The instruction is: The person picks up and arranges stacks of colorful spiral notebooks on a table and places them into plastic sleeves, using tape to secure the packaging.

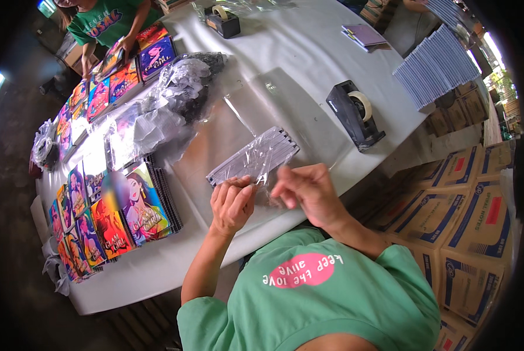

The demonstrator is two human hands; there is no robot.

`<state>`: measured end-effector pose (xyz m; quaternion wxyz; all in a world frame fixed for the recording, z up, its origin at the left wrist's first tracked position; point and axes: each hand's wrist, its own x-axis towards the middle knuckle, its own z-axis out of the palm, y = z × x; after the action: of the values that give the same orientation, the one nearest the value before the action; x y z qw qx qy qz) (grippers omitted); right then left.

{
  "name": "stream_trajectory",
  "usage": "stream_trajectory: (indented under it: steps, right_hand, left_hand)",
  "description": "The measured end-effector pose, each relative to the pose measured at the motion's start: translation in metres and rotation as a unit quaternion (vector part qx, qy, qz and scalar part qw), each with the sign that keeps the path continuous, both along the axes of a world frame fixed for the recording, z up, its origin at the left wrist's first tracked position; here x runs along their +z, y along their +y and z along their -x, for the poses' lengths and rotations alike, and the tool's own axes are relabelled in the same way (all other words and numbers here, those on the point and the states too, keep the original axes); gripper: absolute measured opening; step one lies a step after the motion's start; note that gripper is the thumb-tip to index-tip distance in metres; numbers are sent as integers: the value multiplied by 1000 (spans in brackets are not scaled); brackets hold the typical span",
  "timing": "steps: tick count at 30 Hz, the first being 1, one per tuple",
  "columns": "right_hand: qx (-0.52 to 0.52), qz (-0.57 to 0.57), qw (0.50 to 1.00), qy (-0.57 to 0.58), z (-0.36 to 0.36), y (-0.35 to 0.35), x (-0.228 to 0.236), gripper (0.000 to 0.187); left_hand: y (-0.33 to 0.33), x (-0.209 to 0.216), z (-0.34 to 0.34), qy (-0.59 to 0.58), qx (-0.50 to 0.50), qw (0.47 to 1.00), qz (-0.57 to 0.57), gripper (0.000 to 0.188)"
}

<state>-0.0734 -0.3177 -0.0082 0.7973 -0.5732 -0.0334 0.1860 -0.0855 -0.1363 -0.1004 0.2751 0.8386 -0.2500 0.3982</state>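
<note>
A stack of spiral notebooks [256, 153], seen edge-on, lies in shiny clear plastic wrap [261, 175] on the table in front of me. My left hand [233, 203] is closed at the near edge of the stack, its fingertips pinching the wrap. Just right of it, my right hand [310, 196] is raised beside the wrap's near end. Its fingers are curled inward and slightly blurred, and what they hold, if anything, is hidden. Under the stack lies a large clear plastic sheet [233, 126].
A black tape dispenser [352, 117] stands at the right; another dispenser [222, 23] is farther back. Colourful notebook stacks [107, 219] and crumpled plastic [168, 99] fill the left. Across the table, a person [107, 29] handles notebooks. Cardboard boxes [431, 216] stand at my right.
</note>
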Motion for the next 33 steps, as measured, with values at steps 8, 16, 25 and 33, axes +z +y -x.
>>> stream_trajectory:
  steps: [8,16,25,33]
  right_hand:
    - [-68,258,961,-71,14,21,-69,48]
    - [-64,415,908,10,-5,-10,-116,38]
    - [-213,-5,977,-1,-71,-18,-82,48]
    - [-142,-41,962,-232,-81,-99,-15,62]
  left_hand:
    - [-1,9,14,70,85,991,-72,47]
    - [15,69,11,353,29,932,-84,79]
    - [37,-1,-2,608,57,462,644,71]
    - [-90,50,-39,328,-158,619,696,48]
